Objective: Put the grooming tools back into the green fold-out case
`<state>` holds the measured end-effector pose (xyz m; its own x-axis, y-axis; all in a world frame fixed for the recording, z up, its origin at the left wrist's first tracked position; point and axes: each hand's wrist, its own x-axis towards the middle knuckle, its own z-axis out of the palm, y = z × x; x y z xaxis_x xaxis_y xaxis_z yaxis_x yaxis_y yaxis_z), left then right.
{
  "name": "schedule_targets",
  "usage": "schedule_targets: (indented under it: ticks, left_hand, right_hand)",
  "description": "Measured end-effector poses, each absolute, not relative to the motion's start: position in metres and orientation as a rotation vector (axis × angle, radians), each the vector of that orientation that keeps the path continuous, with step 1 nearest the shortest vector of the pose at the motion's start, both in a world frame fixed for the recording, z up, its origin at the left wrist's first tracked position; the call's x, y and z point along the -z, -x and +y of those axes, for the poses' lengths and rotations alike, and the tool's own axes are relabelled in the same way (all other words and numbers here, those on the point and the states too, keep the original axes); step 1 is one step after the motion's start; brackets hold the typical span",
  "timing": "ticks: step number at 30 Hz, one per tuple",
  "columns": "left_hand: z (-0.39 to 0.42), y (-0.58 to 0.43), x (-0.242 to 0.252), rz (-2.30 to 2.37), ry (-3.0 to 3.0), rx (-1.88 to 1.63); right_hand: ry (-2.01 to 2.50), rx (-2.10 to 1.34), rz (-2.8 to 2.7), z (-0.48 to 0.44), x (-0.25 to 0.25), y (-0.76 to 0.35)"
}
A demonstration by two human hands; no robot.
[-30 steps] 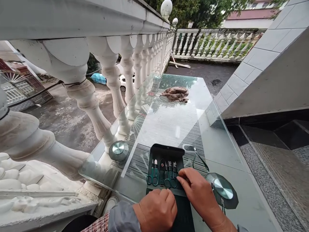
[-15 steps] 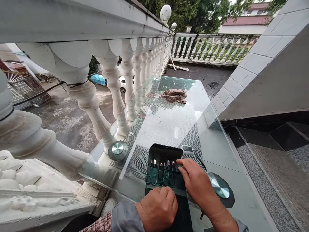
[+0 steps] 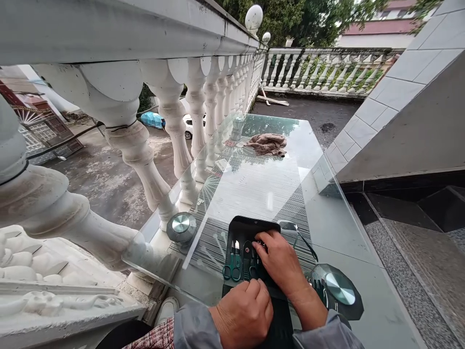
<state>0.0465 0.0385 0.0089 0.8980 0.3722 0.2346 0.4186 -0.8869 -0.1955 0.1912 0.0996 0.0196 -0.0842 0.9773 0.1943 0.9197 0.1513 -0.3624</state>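
Observation:
A black manicure case (image 3: 232, 228) lies unfolded on the glass tabletop. Green-handled scissors (image 3: 231, 272) and a dark green tool with a round stud (image 3: 247, 257) sit in its upper half. My right hand (image 3: 281, 261) reaches into the case, thumb and fingertips pinched at a nail clipper (image 3: 262, 243), which they largely cover. More green handles show partly under that hand. Closed into a fist, my left hand (image 3: 244, 312) rests over the lower flap (image 3: 279, 315); whatever its fingers hold, if anything, is hidden.
The glass tabletop (image 3: 348, 237) stands on round supports with shiny discs (image 3: 181, 224). A grey device with a strap (image 3: 288, 226) lies beyond the case. Farther off is a crumpled brown cloth (image 3: 268, 144). A white balustrade (image 3: 136, 155) borders the left, steps (image 3: 410, 261) the right.
My right hand has moved left from the case's right edge onto the nail clippers, now covering them. My left hand stays closed over the flap. The view has shifted slightly.

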Motion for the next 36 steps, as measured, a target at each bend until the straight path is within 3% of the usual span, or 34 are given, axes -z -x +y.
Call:
schedule_targets:
  ticks: [12, 17, 28, 33, 36]
  left_hand:
    - [0.037, -0.045, -0.013, -0.573, 2.784, 0.260]
    - [0.037, -0.044, -0.012, -0.581, 2.774, 0.301]
    - [0.035, -0.045, -0.012, -0.613, 2.767, 0.293]
    - [0.035, -0.045, -0.010, -0.604, 2.747, 0.311]
    - [0.034, -0.045, -0.008, -0.606, 2.740, 0.323]
  right_hand:
    - [1.615, -0.047, -1.473, 0.108, -0.029, -0.205]
    - [1.755, 0.018, -1.282, 0.103, -0.039, -0.244]
    - [2.052, -0.014, -1.560, 0.111, 0.000, -0.275]
    - [1.822, 0.215, -1.648, 0.104, -0.013, -0.259]
    - [1.587, 0.105, -1.777, 0.092, -0.024, -0.235]
